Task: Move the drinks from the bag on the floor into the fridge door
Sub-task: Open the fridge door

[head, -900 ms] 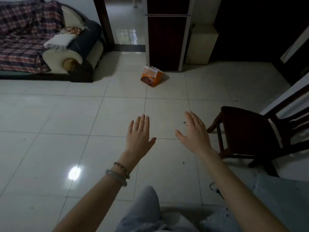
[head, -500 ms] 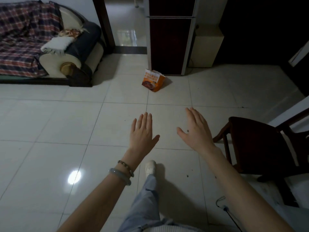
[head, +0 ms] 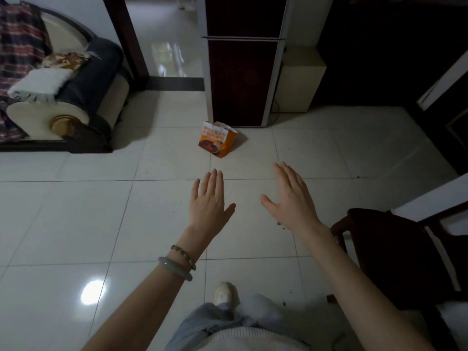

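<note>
At the bottom of the view, at 6 o'clock, a pale sweater hem and light blue trouser legs (head: 217,323) show, with one white shoe (head: 226,292) stepping onto the glossy white tiled floor (head: 76,224). Both bare forearms reach forward from there. The left hand (head: 209,201) is held flat, palm down, its grip spread with fingers straight and thumb out to the side, holding nothing; two bracelets (head: 179,264) circle that wrist, a pale bangle and a beaded strand. The right hand (head: 291,201) is beside it, apart from it, likewise spread and empty. At 3 to 4 o'clock a dark wooden chair (head: 395,249) stands near the right forearm. Farther ahead, at 12 o'clock beyond the fingertips, the orange bag (head: 218,142) sits on the floor with its top open; what it holds cannot be seen. Just behind it stands the fridge (head: 243,79), dark-fronted with a light frame, its doors closed. A cream box (head: 298,79) stands to the fridge's right. At 10 o'clock a sofa (head: 76,84) carries a plaid blanket (head: 20,46) and a white cloth (head: 40,83) on its arm.
</note>
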A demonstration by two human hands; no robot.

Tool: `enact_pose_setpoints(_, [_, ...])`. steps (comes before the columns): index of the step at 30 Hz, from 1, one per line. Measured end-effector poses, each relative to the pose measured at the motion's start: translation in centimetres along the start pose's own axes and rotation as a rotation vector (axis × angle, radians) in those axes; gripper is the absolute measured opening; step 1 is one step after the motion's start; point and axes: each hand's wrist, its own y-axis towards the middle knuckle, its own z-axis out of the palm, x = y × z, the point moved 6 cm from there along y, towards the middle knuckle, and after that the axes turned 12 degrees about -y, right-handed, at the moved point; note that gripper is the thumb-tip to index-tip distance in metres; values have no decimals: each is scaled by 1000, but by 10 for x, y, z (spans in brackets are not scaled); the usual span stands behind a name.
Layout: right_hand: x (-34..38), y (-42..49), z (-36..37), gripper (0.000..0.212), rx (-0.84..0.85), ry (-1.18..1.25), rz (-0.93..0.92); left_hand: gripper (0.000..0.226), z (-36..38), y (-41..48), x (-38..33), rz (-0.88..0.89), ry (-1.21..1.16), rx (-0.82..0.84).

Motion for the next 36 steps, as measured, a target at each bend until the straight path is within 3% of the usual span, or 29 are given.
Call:
enact_pose_setpoints(9, [-19,110,5,77,-22,60,13,82,8,105,23,-35,-36,16])
enact_pose_setpoints(23, [-68,376,2,80,16,131,-17,83,4,367,49,-91,-30,-34])
enact_pose_setpoints(36, [-70,547,26,83,105,109,-44,80,13,520,106,-196,-87,-53])
